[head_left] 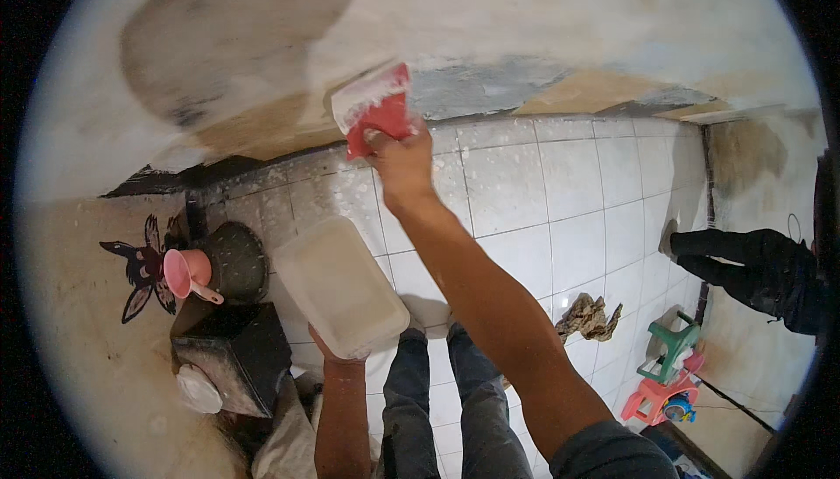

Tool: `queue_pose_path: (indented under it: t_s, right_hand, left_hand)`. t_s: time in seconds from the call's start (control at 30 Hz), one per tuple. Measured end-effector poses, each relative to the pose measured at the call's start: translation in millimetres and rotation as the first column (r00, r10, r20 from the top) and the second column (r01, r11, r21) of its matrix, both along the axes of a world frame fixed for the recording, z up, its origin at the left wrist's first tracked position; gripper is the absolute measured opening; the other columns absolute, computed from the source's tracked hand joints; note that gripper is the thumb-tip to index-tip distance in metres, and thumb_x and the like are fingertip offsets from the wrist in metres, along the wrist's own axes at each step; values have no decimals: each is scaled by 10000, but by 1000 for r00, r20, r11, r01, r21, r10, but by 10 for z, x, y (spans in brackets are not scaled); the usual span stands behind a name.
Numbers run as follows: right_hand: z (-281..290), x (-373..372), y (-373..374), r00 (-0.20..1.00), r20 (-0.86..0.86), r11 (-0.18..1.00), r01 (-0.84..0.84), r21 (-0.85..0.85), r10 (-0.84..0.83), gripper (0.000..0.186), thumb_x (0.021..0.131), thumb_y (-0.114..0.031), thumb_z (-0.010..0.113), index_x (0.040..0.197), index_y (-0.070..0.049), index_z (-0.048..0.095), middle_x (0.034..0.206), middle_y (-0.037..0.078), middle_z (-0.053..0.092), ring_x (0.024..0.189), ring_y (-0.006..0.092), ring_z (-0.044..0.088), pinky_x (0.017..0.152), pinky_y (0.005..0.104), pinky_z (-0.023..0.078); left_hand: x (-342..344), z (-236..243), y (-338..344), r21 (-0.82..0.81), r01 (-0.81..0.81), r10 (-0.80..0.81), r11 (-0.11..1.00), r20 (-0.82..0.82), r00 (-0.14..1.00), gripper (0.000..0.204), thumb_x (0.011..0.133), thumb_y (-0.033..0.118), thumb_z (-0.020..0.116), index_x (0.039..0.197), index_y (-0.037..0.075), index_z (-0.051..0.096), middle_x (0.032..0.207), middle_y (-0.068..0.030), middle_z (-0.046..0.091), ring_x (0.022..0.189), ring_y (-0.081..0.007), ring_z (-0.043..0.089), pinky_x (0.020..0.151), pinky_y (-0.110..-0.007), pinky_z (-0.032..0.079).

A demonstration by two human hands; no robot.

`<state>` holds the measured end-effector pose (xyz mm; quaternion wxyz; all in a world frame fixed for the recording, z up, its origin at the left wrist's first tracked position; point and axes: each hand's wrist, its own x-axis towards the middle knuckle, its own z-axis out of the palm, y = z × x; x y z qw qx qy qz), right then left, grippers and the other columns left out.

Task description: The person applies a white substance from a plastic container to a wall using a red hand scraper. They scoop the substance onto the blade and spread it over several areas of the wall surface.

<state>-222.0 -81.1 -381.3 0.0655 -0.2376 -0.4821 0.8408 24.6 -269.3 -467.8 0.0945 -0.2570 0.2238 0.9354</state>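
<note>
My right hand (404, 157) grips a red plastic putty spreader (381, 117) smeared with white paste. The spreader's pale edge is against the lower part of the wall (490, 20), just above the floor. Bare grey and tan patches run along the wall there. Lower and to the left, my left hand (337, 348) holds up a whitish rectangular plastic tub (385, 330) from its near end. Most of that hand's fingers are hidden under the tub.
White floor tiles (507, 190) carry pale splatters. At the left stand a dark bucket (241, 260), a pink dipper (187, 271) and a black box (241, 352). A crumpled brown rag (589, 317), green stool (672, 346) and pink stool (652, 398) lie right; dark clothes (761, 269) hang beyond.
</note>
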Motion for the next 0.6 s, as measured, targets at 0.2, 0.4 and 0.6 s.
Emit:
queue_pose_path:
  t_s: [0.2, 0.4, 0.6]
  right_hand:
    - [-26, 92, 496, 963, 269, 944, 102, -314, -15, 170, 868, -64, 597, 1027, -123, 586, 965, 28, 612, 870, 178, 598, 726, 289, 522]
    - [635, -708, 669, 985, -91, 872, 85, -482, -147, 47, 916, -47, 499, 952, -46, 530, 916, 48, 571, 812, 149, 593, 665, 247, 537]
    - [1758, -7, 478, 956, -254, 937, 54, -344, -148, 107, 920, -88, 575, 1010, -30, 571, 973, 58, 606, 906, 179, 599, 800, 295, 535]
  left_hand:
    - [-159, 315, 112, 124, -81, 74, 989, 64, 995, 579, 973, 472, 387, 1416, 100, 403, 1361, -108, 519, 1191, -329, 555, 948, -522, 508]
    - [-236, 431, 127, 122, -62, 61, 991, 8, 998, 579, 970, 482, 396, 1407, 103, 410, 1365, -102, 514, 1178, -315, 562, 944, -513, 514]
    - [-351, 572, 110, 99, -83, 78, 992, 56, 995, 554, 981, 451, 387, 1410, 101, 407, 1351, -102, 526, 1169, -316, 570, 942, -507, 517]
